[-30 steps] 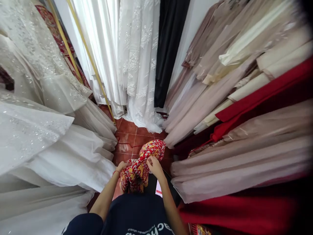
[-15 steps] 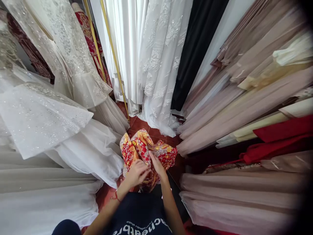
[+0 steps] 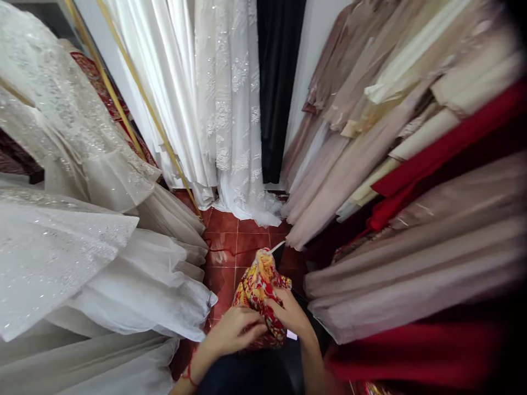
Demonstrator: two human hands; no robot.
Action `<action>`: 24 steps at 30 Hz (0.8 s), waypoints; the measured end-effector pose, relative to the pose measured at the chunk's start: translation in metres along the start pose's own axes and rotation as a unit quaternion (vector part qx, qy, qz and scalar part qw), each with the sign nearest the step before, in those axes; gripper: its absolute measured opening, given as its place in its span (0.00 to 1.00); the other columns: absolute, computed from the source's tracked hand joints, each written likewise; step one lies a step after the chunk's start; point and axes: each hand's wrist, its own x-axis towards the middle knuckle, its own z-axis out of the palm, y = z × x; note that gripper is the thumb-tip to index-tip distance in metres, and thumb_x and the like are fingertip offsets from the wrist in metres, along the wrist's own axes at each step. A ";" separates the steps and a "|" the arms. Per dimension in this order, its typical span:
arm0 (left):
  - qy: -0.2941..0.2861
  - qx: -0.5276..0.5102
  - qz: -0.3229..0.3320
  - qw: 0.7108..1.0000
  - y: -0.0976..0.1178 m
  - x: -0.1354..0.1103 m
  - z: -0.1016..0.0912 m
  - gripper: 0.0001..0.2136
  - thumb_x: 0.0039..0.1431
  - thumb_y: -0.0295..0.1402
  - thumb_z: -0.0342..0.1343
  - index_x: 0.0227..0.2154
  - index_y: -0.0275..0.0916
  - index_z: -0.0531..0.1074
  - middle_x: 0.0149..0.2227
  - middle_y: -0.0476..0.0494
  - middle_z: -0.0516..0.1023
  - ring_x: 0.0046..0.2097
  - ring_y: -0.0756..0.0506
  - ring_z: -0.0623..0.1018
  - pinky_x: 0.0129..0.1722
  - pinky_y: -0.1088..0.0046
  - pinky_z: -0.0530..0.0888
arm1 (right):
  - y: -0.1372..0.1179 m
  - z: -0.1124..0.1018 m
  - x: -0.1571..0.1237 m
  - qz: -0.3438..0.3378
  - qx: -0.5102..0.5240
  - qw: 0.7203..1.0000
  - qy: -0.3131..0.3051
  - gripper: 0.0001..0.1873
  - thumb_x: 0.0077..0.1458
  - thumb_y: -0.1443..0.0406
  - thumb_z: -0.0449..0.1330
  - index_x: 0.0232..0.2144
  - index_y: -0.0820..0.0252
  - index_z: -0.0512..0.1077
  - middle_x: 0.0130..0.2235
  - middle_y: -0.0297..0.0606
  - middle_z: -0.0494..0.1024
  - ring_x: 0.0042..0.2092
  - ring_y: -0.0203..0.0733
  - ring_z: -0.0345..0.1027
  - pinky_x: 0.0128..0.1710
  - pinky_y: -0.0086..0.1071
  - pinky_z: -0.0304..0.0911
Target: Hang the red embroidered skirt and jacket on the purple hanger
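A bunched red, yellow and white patterned garment (image 3: 259,282) is in front of my body, above the tiled floor. My left hand (image 3: 239,329), with a red string bracelet (image 3: 189,373) at its wrist, is curled against the garment's near left side, its fingers bent on the cloth. On the right side, my right hand (image 3: 290,312) grips the folds, its fingertips partly sunk in the fabric. A thin white strip (image 3: 276,247) shows at the garment's far end; I cannot tell whether it is joined to it.
White sparkly gowns (image 3: 102,252) hang close on the left. Lace gowns (image 3: 234,137) and a black cloth (image 3: 280,93) hang ahead. Blush-coloured dresses (image 3: 411,263) and a red one (image 3: 411,175) crowd the right. Yellow poles (image 3: 148,104) lean near the far left. Red tiles (image 3: 222,247) cover the floor.
My view has turned to the right, so the hanging gowns ahead sit further left. The garment is gathered narrower, and both hands with it are lower and further right in view.
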 end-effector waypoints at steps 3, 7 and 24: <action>0.081 -0.139 -0.025 0.987 -0.001 -0.015 -0.034 0.25 0.72 0.45 0.39 0.30 0.39 0.76 0.32 0.43 0.80 0.37 0.45 0.78 0.43 0.71 0.72 | -0.044 0.006 -0.045 -0.081 -0.032 0.996 0.002 0.10 0.55 0.67 0.50 0.24 0.56 0.68 0.32 0.38 0.79 0.37 0.44 0.69 0.42 0.36 0.61; 0.198 -0.180 -0.055 0.962 -0.020 -0.008 -0.048 0.17 0.66 0.47 0.50 0.38 0.38 0.75 0.41 0.40 0.80 0.45 0.43 0.78 0.50 0.68 0.72 | -0.094 0.010 -0.106 -0.191 -0.067 0.979 -0.012 0.12 0.58 0.66 0.47 0.23 0.54 0.62 0.26 0.35 0.73 0.32 0.42 0.65 0.40 0.37 0.61; -0.350 -0.196 0.105 0.910 0.064 -0.012 0.110 0.29 0.39 0.52 0.69 0.42 0.37 0.78 0.36 0.46 0.78 0.37 0.44 0.75 0.39 0.71 0.71 | -0.081 -0.057 -0.322 -0.037 -0.167 0.911 0.375 0.12 0.60 0.61 0.54 0.28 0.54 0.74 0.30 0.39 0.78 0.34 0.46 0.73 0.38 0.39 0.66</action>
